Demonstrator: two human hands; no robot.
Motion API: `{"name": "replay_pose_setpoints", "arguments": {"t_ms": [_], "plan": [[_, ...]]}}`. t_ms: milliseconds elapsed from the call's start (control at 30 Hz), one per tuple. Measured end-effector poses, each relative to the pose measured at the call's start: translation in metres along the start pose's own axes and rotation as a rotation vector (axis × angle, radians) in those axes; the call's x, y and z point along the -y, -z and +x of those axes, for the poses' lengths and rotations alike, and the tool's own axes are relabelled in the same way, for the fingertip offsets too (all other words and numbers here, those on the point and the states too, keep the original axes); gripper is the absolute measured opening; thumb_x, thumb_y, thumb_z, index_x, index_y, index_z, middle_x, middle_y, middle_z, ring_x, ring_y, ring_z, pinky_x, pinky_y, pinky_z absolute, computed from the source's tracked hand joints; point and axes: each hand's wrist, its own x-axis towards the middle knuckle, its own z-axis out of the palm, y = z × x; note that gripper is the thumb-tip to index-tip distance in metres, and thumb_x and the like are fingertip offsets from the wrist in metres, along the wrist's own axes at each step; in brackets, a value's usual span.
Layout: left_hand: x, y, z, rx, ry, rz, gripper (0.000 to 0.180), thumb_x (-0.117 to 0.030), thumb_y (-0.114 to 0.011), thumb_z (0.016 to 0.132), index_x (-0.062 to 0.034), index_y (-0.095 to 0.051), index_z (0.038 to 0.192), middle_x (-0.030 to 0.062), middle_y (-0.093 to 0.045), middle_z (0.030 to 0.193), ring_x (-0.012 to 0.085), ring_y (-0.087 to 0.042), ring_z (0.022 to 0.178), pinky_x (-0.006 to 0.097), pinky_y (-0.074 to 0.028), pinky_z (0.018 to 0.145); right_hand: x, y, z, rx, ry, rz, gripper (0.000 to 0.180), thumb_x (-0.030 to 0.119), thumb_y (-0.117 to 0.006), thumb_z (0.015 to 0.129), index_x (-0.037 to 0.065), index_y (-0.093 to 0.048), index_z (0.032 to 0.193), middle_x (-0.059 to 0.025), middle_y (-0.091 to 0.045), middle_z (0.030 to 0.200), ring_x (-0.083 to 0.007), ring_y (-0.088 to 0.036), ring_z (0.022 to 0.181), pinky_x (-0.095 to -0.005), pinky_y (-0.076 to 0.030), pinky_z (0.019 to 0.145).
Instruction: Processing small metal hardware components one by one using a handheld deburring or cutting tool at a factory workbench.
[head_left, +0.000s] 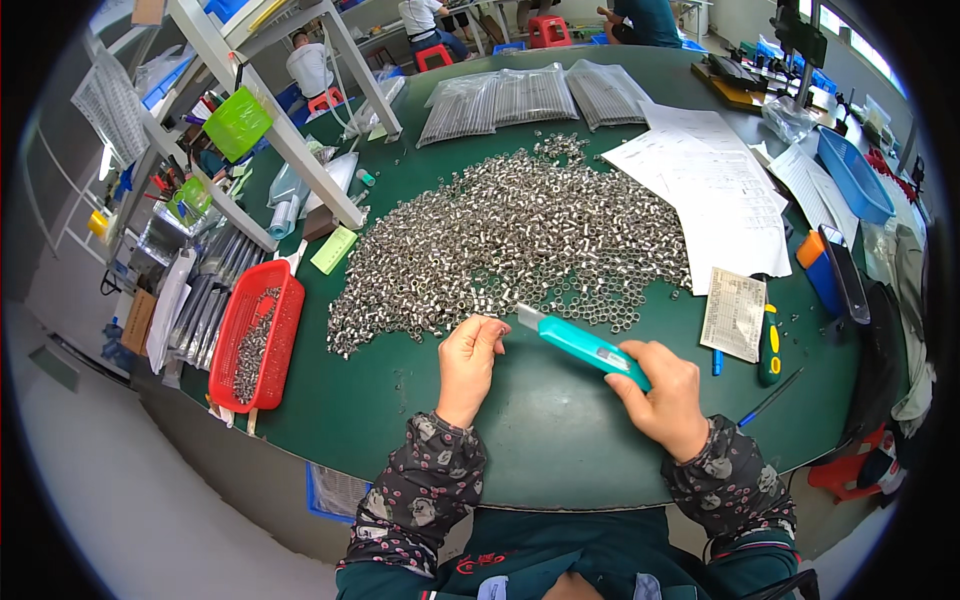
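My right hand (664, 398) grips a teal box cutter (582, 348), its metal blade extended and pointing up and to the left. Across a small gap from the blade tip, the fingers of my left hand (467, 372) are pinched together. Anything between those fingers is too small or too hidden to make out. Just beyond both hands spreads a large heap of small, shiny metal rings (520, 225) on the dark green tabletop (560, 455). To the left, a red plastic basket (287, 335) contains more small metal parts.
Bagged metal rods (530, 97) lie behind the heap. Paper sheets (725, 190), a card (733, 313), a green-and-yellow-handled tool (769, 345) and a pen (770, 397) are to the right. A light shelf frame (290, 130) rises at the left. A blue basket (855, 172) sits far right; people sit beyond.
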Motion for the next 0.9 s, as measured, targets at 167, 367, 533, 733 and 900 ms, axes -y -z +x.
{"name": "replay_pose_setpoints", "arguments": {"t_ms": [167, 367, 533, 733, 900], "plan": [[-0.006, -0.001, 0.000, 0.014, 0.141, -0.170, 0.022, -0.021, -0.051, 0.088, -0.0025, -0.060, 0.080, -0.0036, -0.050, 0.060, 0.0009, -0.036, 0.048, 0.017, -0.028, 0.043, -0.009, -0.001, 0.002, 0.025, -0.049, 0.147, 0.023, 0.020, -0.064, 0.073, 0.003, -0.060, 0.088, -0.0133, -0.060, 0.074, -0.0281, -0.057, 0.058, -0.0337, -0.044, 0.052], [-0.005, -0.001, 0.000, 0.030, 0.119, -0.178, 0.021, -0.020, -0.052, 0.087, -0.0026, -0.061, 0.080, -0.0030, -0.050, 0.060, 0.0012, -0.037, 0.049, 0.017, -0.028, 0.043, -0.012, -0.001, 0.001, 0.237, -0.236, 0.359, 0.025, 0.023, -0.064, 0.074, 0.001, -0.062, 0.087, -0.0138, -0.060, 0.070, -0.0228, -0.058, 0.059, -0.0305, -0.044, 0.054], [-0.006, -0.001, -0.001, 0.033, 0.067, -0.118, 0.020, -0.019, -0.052, 0.087, -0.0026, -0.061, 0.080, -0.0025, -0.051, 0.060, 0.0017, -0.038, 0.049, 0.018, -0.029, 0.043, -0.013, 0.000, 0.004, 0.312, -0.320, 0.417, 0.025, 0.022, -0.065, 0.073, 0.001, -0.062, 0.086, -0.0141, -0.060, 0.069, -0.0221, -0.058, 0.059, -0.0297, -0.044, 0.055], [-0.001, 0.001, 0.001, 0.063, 0.066, -0.087, 0.022, -0.020, -0.051, 0.088, -0.0026, -0.060, 0.079, -0.0026, -0.050, 0.059, 0.0022, -0.037, 0.048, 0.018, -0.028, 0.042, -0.006, 0.002, 0.001, 0.151, -0.104, 0.157, 0.024, 0.021, -0.066, 0.071, 0.002, -0.061, 0.086, -0.0124, -0.058, 0.069, -0.0260, -0.057, 0.057, -0.0315, -0.044, 0.052], [-0.007, 0.001, 0.001, 0.094, 0.257, -0.351, 0.024, -0.022, -0.049, 0.089, -0.0026, -0.058, 0.079, -0.0038, -0.048, 0.059, 0.0007, -0.034, 0.045, 0.016, -0.026, 0.040, -0.009, 0.002, 0.006, -0.089, -0.031, 0.097, 0.024, 0.018, -0.068, 0.069, 0.003, -0.059, 0.086, -0.0117, -0.058, 0.071, -0.0275, -0.057, 0.058, -0.0324, -0.043, 0.050]]}}
